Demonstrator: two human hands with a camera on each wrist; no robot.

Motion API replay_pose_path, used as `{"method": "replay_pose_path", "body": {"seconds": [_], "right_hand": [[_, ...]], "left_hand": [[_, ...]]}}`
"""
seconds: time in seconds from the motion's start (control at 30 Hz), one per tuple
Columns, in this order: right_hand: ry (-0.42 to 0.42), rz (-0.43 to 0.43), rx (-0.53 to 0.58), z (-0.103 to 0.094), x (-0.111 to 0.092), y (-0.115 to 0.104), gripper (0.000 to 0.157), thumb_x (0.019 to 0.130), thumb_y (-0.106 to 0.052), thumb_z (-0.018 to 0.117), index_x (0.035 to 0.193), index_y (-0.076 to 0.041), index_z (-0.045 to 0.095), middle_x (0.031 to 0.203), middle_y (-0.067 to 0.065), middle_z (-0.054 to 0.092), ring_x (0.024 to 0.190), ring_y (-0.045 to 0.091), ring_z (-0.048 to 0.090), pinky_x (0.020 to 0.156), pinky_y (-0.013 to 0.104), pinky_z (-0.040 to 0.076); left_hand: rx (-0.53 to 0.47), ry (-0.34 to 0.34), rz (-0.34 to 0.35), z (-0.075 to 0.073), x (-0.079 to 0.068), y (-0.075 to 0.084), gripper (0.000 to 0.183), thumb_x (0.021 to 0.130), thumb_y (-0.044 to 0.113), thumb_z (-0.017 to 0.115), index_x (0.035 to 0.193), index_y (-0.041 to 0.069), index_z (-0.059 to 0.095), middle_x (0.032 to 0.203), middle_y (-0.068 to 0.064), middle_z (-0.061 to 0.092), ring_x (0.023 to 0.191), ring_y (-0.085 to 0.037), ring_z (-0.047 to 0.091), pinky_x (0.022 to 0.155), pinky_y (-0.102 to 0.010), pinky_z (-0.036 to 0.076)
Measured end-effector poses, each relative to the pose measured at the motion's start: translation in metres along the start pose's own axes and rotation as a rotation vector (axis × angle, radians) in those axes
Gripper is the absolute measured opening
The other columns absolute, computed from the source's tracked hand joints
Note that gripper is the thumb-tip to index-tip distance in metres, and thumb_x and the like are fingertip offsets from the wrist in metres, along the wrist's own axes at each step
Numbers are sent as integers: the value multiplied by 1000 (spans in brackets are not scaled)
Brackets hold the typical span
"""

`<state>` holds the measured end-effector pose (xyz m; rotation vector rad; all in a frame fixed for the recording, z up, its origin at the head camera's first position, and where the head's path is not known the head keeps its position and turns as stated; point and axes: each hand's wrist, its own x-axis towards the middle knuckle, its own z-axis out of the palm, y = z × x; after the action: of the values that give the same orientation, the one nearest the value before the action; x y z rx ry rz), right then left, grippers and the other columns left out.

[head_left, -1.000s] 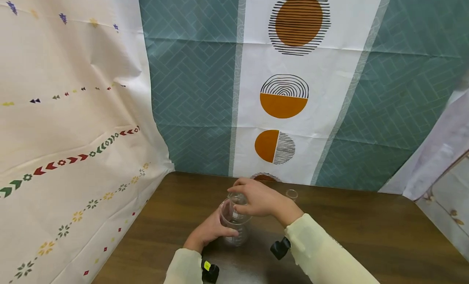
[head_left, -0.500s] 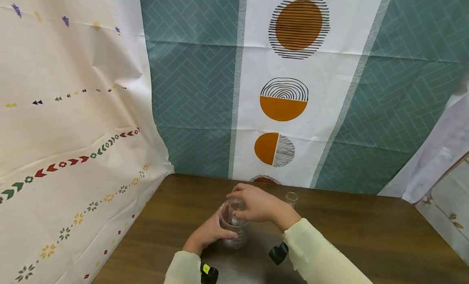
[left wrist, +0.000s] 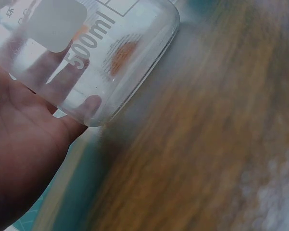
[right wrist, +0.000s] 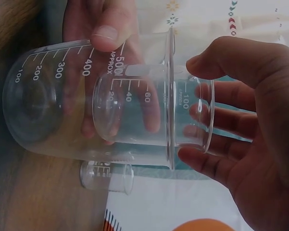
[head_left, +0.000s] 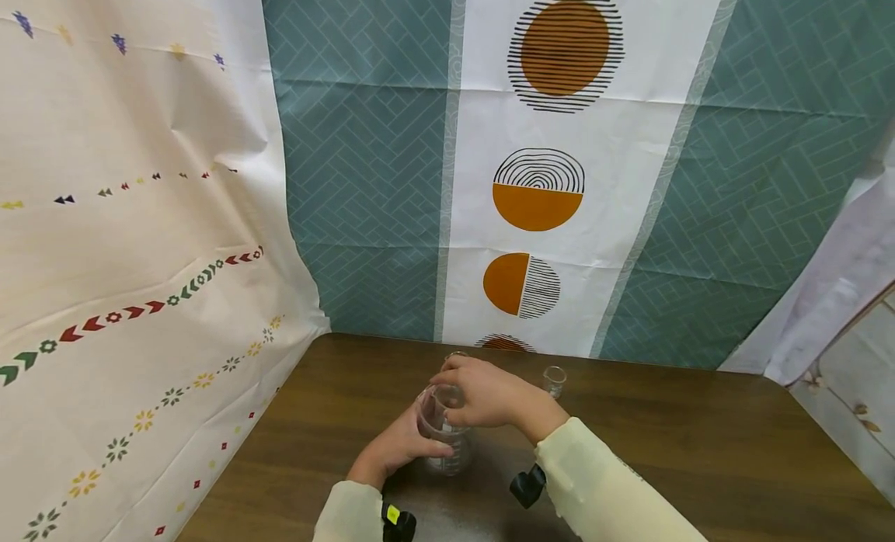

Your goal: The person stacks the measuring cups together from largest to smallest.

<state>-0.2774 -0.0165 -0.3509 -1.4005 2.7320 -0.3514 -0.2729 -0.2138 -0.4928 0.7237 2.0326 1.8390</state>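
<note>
My left hand (head_left: pixel 402 445) grips a large clear glass beaker (right wrist: pixel 48 115) around its side; the 500 ml mark shows in the left wrist view. Between the thumb and fingers of my right hand (head_left: pixel 489 390) is a smaller glass beaker (right wrist: pixel 134 110), pinched near its rim. Its graduated lower part sits inside the large beaker's mouth, while the rim end sticks out. In the right wrist view the small beaker's base is well above the large one's bottom. From the head, my right hand covers part of both rims.
Another small glass beaker (head_left: pixel 555 380) stands on the brown wooden table (head_left: pixel 664 449), right of my right hand. Behind that hand a further glass rim (head_left: pixel 457 354) peeks out. Patterned cloths hang behind the table (head_left: pixel 370 177) and along its left side (head_left: pixel 140 255).
My right hand has moved down slightly, and the small beaker sits deeper in the large one. A glass rim behind the hand has come into view. My left hand keeps its hold.
</note>
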Motion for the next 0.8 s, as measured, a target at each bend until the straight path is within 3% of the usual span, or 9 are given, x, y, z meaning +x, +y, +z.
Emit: {"method": "replay_pose_path", "body": {"seconds": [0.17,0.43,0.63,0.8], "right_hand": [[-8,19,4,3,1,1,43,82,-26,68,124,-14,65,118,-1,58,99,12,56,87,28,51],[-25,42,21,8,2,3,42,80,-27,69,121,-16,66,117,-2,63,102,12,58,93,32,51],[-29,39,1,9,3,2,42,81,-25,70,122,-17,67,113,-3,62,96,9,56,88,29,51],[-45,41,-35,11,6,0,42,81,-25,71,123,-19,67,113,-3,62,94,9,56,84,27,51]], "left_hand": [[9,12,3,1,-1,0,102,80,17,78,155,29,9,156,-4,31,135,-24,43,104,-36,44],[13,26,-26,2,-1,1,102,80,18,78,154,32,10,158,-1,27,138,-28,39,109,-44,40],[28,47,-36,2,-1,1,105,79,20,80,155,32,8,160,0,23,141,-27,35,111,-49,36],[35,51,-33,3,-2,2,104,79,20,80,155,32,9,157,0,30,136,-25,41,107,-45,40]]}}
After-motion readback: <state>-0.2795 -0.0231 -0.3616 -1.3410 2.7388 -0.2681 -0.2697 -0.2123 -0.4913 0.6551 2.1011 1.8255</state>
